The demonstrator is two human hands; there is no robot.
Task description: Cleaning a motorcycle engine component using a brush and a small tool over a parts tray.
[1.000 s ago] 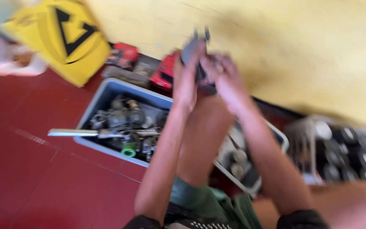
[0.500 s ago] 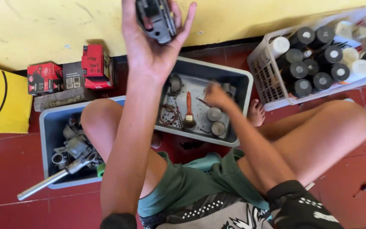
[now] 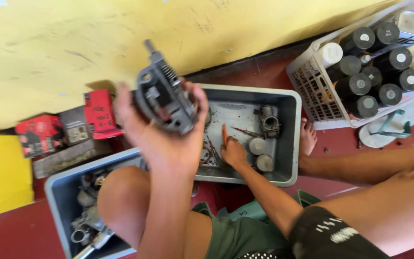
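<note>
Two hands work over a grey plastic tray [image 3: 291, 139] on the red floor. Left hand [image 3: 168, 139] is raised near the yellow wall, fingers clamped around a dark metal engine part [image 3: 164, 98] with cooling fins — held well above the tray. Right hand [image 3: 233, 152] reaches into the tray, fingers closed on an orange-handled tool [image 3: 224, 134], near a carburettor [image 3: 268, 121] and two round caps [image 3: 260, 154].
</note>
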